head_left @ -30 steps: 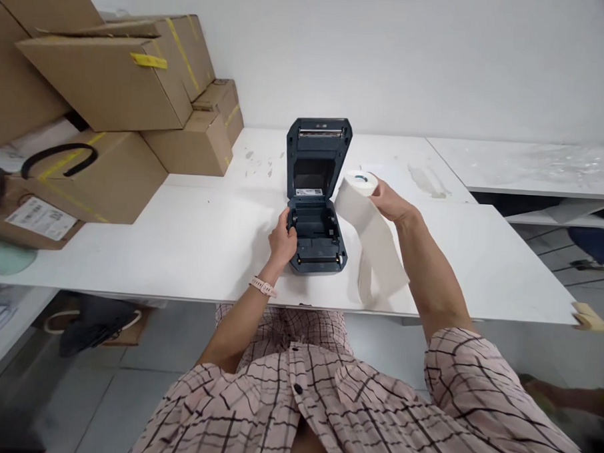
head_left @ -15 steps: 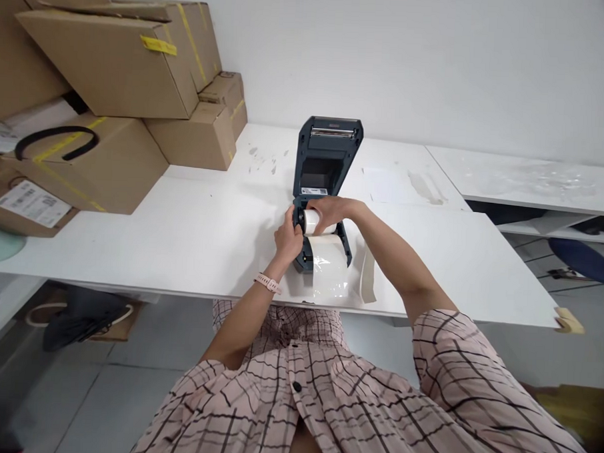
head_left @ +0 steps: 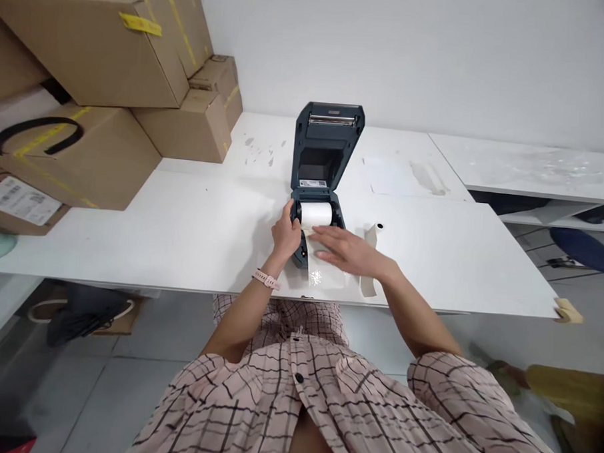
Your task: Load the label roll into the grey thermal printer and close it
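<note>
A dark label printer (head_left: 302, 130) stands on the white table with its lid tipped up. Inside it sits a white label roll (head_left: 316, 214), held between the side holders. From the roll, a strip of labels (head_left: 322, 275) hangs out over the printer's front onto the table. My left hand (head_left: 285, 234) grips the printer's left side beside the roll, fingers curled over the edge. Palm down, my right hand (head_left: 348, 250) lies over the strip with its fingers stretched out, slightly blurred. It hides part of the strip and the printer's front right.
A small roll with a loose paper tail (head_left: 368, 283) lies right of the printer. Cardboard boxes (head_left: 89, 50) are stacked at the left. A flat paper sheet (head_left: 391, 177) lies behind. The table's front edge runs close to my body. Another person's leg (head_left: 570, 392) shows at lower right.
My right hand has let go of the label roll and moved down and toward me over the strip. The roll now shows fully in the printer. My left hand stays at the printer's side.
</note>
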Demonstrator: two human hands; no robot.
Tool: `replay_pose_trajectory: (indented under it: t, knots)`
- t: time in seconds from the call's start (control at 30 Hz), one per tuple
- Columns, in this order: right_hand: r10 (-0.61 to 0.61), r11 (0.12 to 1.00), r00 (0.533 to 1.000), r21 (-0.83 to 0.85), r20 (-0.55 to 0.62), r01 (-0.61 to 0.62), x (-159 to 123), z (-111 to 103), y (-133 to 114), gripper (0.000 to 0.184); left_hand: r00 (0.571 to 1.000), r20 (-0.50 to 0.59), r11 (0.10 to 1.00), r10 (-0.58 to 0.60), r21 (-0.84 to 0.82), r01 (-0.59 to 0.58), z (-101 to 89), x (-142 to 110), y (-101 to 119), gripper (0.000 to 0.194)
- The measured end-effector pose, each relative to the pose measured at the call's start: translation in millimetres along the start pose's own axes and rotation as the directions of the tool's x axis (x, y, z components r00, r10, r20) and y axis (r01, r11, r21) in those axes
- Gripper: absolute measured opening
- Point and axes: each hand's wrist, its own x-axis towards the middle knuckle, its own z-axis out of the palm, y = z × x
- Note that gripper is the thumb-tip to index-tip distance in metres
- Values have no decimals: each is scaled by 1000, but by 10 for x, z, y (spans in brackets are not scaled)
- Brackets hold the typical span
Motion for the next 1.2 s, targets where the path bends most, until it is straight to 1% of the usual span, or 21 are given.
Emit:
replay_pose_trajectory:
  t: [0.1, 0.23, 0.4, 0.53, 0.63, 0.73, 0.8, 0.83, 0.87, 0.9, 0.93, 0.97, 1.0, 1.03, 1.07, 1.1, 1.13, 1.2]
  knots:
    - [43, 998, 997, -49, -58, -46, -161, 206, -158, 59, 1000, -10, 1000, -2, -12, 2, 6, 15, -15, 60]
    - [76, 991, 989, -99, -130, -89, -164, 371, -227, 61, 1000, -18, 997, 12, -77, -13, 50, 48, -108, 56]
    - [96, 987, 984, -110, -151, -114, -155, 416, -247, 63, 1000, -5, 985, 27, -169, -27, 107, 90, -221, 53]
    - [91, 988, 985, -109, -148, -107, -157, 420, -240, 64, 999, -5, 980, 32, -196, -33, 106, 117, -213, 53]
    - [96, 990, 983, -88, -155, -110, -155, 443, -243, 65, 1000, 7, 974, 19, -227, -17, 83, 24, -169, 53]
    - [104, 994, 983, -22, -152, -109, -178, 421, -245, 70, 999, 43, 959, -12, -281, 24, 59, -248, -139, 61]
    - [92, 992, 987, 101, -130, -79, -199, 321, -210, 69, 996, 92, 947, -19, -316, 47, 50, -484, -139, 72]
    - [91, 981, 986, 183, -141, -64, -199, 235, -170, 65, 993, 112, 943, -26, -328, 62, 47, -594, -144, 78]
    - [107, 962, 977, 266, -184, -55, -183, 127, -110, 61, 990, 134, 938, -39, -337, 83, 46, -689, -151, 85]
    - [142, 940, 956, 339, -257, -49, -142, 0, -27, 57, 987, 154, 934, -50, -342, 101, 44, -764, -158, 90]
    - [197, 917, 916, 397, -349, -45, -71, -141, 79, 55, 984, 170, 930, -60, -347, 117, 41, -817, -163, 94]
    - [259, 900, 855, 434, -449, -45, 33, -288, 206, 57, 981, 183, 927, -68, -352, 130, 37, -849, -166, 98]
    - [306, 888, 795, 458, -525, -40, 172, -435, 351, 62, 978, 193, 925, -74, -353, 139, 31, -862, -167, 100]
    - [331, 877, 758, 480, -563, -26, 341, -577, 509, 70, 976, 202, 925, -79, -352, 147, 22, -863, -166, 101]
    - [349, 863, 737, 505, -579, -12, 532, -707, 671, 77, 975, 208, 925, -84, -347, 154, 13, -855, -164, 102]
    - [364, 848, 728, 530, -581, -1, 732, -822, 828, 81, 973, 212, 927, -88, -340, 158, 2, -845, -162, 103]
    - [382, 830, 728, 557, -569, -1, 929, -921, 973, 83, 973, 211, 929, -90, -334, 158, -9, -834, -163, 103]
    - [426, 778, 746, 628, -511, -14, 1259, -1059, 1190, 89, 975, 208, 931, -82, -333, 149, -28, -822, -175, 101]
